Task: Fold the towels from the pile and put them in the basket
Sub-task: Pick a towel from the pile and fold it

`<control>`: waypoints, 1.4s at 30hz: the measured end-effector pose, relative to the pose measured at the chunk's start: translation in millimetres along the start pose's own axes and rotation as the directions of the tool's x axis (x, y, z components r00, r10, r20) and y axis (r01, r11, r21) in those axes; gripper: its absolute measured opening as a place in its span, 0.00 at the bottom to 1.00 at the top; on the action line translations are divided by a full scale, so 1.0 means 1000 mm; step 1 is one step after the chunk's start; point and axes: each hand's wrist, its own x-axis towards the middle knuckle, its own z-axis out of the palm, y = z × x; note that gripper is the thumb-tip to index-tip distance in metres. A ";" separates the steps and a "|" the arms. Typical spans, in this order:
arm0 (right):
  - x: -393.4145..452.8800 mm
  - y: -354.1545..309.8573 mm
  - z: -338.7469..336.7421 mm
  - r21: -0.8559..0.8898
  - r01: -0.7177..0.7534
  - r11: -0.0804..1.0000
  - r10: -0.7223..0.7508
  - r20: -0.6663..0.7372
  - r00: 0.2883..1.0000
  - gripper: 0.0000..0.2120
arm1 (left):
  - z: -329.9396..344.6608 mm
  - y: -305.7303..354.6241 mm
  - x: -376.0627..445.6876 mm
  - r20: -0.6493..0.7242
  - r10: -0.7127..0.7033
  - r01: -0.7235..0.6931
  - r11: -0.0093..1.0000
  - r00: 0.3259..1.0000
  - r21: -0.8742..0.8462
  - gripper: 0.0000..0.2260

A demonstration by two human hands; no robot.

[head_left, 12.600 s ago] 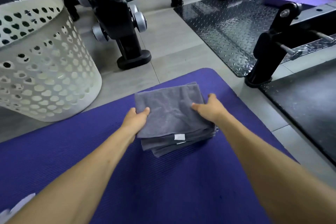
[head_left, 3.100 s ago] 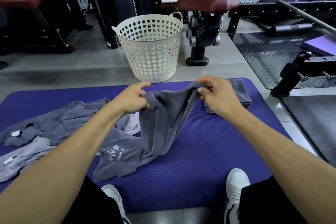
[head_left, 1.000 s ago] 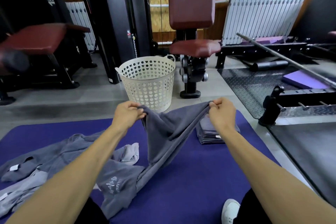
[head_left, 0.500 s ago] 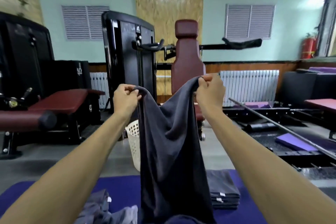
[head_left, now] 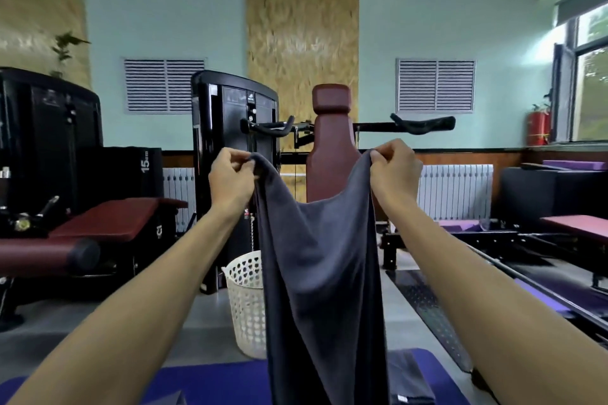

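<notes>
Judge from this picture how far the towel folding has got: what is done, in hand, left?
Done: folded towels stacked on the mat. In hand: left hand and right hand pinch a grey towel, unfolded. Left: folding it, filling the basket.

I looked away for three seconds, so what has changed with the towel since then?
Both hands, left and right, raised the towel off the mat to chest height; it now hangs spread. Each grip on a top corner stayed; the basket stayed put.

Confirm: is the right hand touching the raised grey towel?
Touching. The head view shows the right hand pinching the grey towel at its top corner.
</notes>
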 end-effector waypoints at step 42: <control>0.084 0.069 0.099 0.216 -0.267 0.939 0.205 0.273 0.940 0.07 | 0.039 -0.052 0.061 0.095 -0.073 0.071 0.997 0.993 0.023 0.09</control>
